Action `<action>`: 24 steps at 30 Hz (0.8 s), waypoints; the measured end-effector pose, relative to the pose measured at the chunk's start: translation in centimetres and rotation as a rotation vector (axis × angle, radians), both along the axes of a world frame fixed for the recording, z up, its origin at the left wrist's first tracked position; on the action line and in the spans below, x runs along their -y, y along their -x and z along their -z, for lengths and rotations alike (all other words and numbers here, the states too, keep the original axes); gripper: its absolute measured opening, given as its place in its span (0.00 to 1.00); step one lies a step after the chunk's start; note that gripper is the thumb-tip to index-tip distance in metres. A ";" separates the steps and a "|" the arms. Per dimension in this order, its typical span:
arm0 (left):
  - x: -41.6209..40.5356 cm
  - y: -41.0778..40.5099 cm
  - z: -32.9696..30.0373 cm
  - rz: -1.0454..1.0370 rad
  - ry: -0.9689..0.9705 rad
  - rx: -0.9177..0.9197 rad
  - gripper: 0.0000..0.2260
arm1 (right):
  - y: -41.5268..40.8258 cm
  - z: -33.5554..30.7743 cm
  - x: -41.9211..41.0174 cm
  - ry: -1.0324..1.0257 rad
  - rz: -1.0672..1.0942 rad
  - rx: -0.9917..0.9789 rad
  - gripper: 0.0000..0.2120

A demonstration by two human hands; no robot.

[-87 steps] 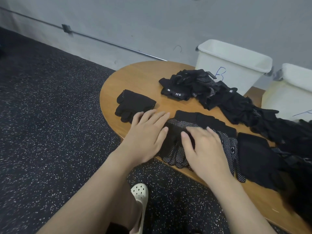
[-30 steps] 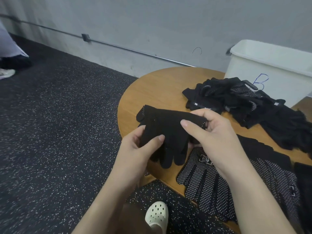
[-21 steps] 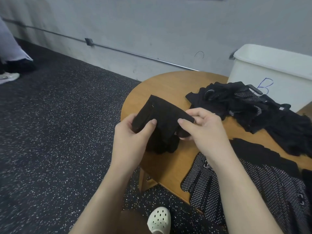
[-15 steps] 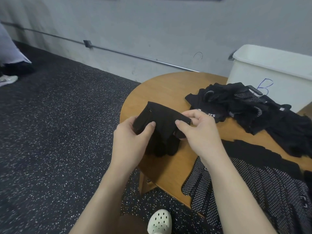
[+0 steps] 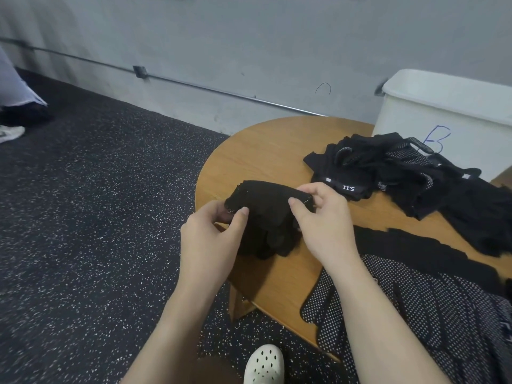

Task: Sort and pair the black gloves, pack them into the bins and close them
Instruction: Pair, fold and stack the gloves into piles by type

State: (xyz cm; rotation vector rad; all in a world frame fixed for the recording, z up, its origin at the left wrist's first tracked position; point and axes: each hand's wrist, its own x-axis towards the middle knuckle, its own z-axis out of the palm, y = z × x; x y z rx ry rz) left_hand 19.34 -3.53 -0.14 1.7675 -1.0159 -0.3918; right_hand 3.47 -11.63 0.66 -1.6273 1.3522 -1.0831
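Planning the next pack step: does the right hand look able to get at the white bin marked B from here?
Probably yes, once freed: the right hand grips the black glove, and only the low glove pile lies between it and the bin.

Grey painted wall [image 5: 249, 37] at the back with a thin metal conduit pipe [image 5: 194, 84] running low along it. Floor [image 5: 83, 217] is dark speckled rubber. The rounded wooden surface [image 5: 263, 151] sits right of center, lit soft and even.
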 end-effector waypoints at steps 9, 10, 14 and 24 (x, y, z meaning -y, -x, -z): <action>-0.1 -0.2 0.8 -0.067 0.078 0.181 0.14 | 0.0 0.4 0.4 0.015 0.037 -0.103 0.09; 0.0 -0.3 0.7 -0.058 0.103 0.242 0.16 | 0.0 0.4 0.3 0.025 0.044 -0.117 0.10; 0.6 -0.2 0.5 0.108 0.095 0.442 0.19 | 0.0 0.4 -0.5 0.195 0.065 -0.293 0.17; 0.8 0.3 2.5 0.326 -0.262 0.508 0.29 | -0.4 1.8 -2.0 0.082 -0.369 -0.689 0.29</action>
